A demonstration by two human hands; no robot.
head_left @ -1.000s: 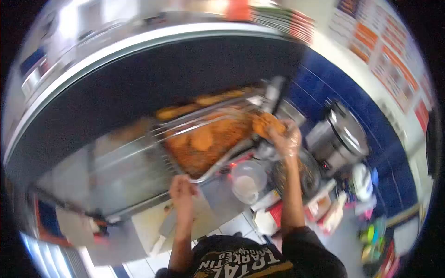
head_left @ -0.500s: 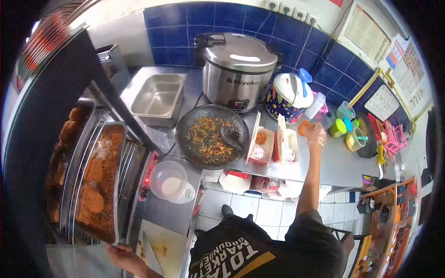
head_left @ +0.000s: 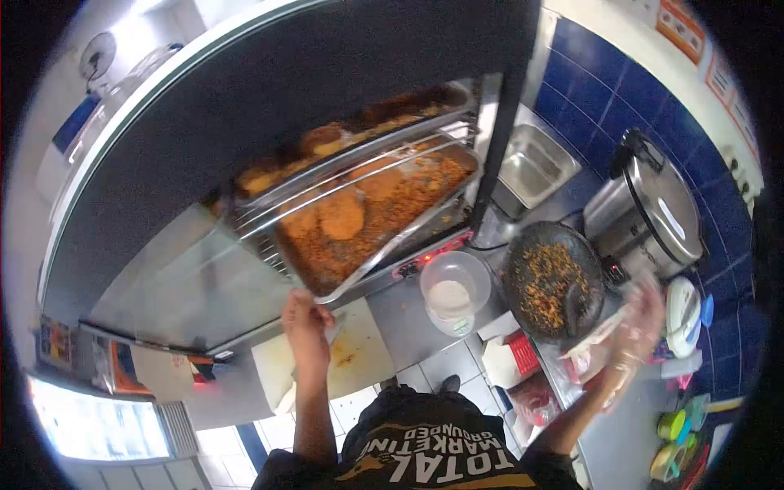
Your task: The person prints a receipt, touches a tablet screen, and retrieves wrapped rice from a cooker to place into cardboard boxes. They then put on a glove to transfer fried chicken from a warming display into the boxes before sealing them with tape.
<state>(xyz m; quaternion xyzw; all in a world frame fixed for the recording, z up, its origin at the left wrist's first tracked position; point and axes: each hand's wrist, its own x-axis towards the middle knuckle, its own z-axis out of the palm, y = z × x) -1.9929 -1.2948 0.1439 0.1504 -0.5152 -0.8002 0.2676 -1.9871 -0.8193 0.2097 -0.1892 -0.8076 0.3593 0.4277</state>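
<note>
My bare left hand [head_left: 305,322] is at the near corner of a metal tray [head_left: 392,249], its fingers closed at the rim. Orange-brown breaded pieces [head_left: 341,216] and loose crumbs fill the tray, which juts from a dark warming cabinet [head_left: 327,73]. My right hand [head_left: 641,314], in a clear plastic glove, is smeared by motion over the counter at the right. Its fingers and anything in them cannot be made out. Beside it is a dark stone mortar [head_left: 523,286] with chopped seasoning and a pestle [head_left: 576,302]. The food boxes under this hand are mostly hidden.
A plastic bowl [head_left: 429,286] sits on a small scale by the cabinet. Below the cabinet lies a cutting board [head_left: 371,343]. A steel rice cooker [head_left: 674,212] and a steel pan [head_left: 535,163] stand along the tiled wall. The cabinet's glass door [head_left: 180,286] hangs at the left.
My view has swung left toward the cabinet. The orange fried piece that my right hand held over the boxes is no longer visible. My left hand remains at the tray's corner.
</note>
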